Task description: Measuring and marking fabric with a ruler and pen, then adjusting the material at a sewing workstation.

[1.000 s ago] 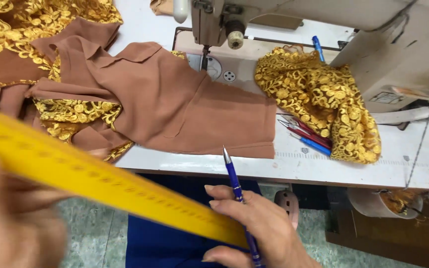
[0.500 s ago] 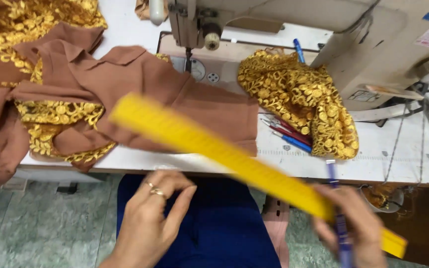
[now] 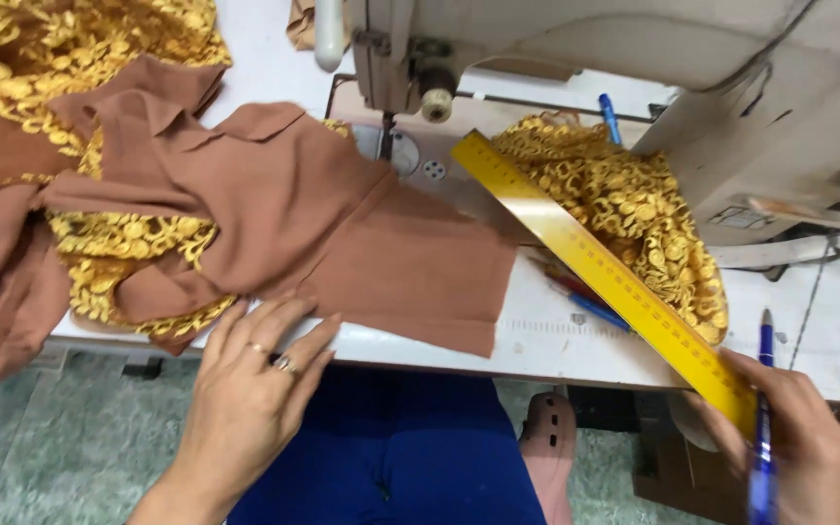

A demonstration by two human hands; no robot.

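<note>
My right hand [image 3: 797, 442] at the lower right grips a long yellow ruler [image 3: 595, 267] and a blue pen [image 3: 761, 418] together. The ruler slants up and left across the table, its far end near the sewing machine's needle area [image 3: 410, 97]. My left hand [image 3: 250, 389], with rings on it, rests with fingers spread on the near edge of a brown fabric piece [image 3: 342, 233] lying flat on the white table [image 3: 576, 345]. Gold lace fabric [image 3: 624, 209] is bunched under the ruler by the machine.
A cream sewing machine [image 3: 731, 107] fills the upper right. More gold lace and brown cloth [image 3: 60, 126] is heaped at the left and hangs off the table edge. Coloured pens [image 3: 585, 301] lie under the ruler. Blue-clad legs and a grey tiled floor [image 3: 60, 447] show below.
The ruler has swung up from below the table edge onto the table, now over the gold lace. My left hand rose from my lap onto the brown fabric's edge.
</note>
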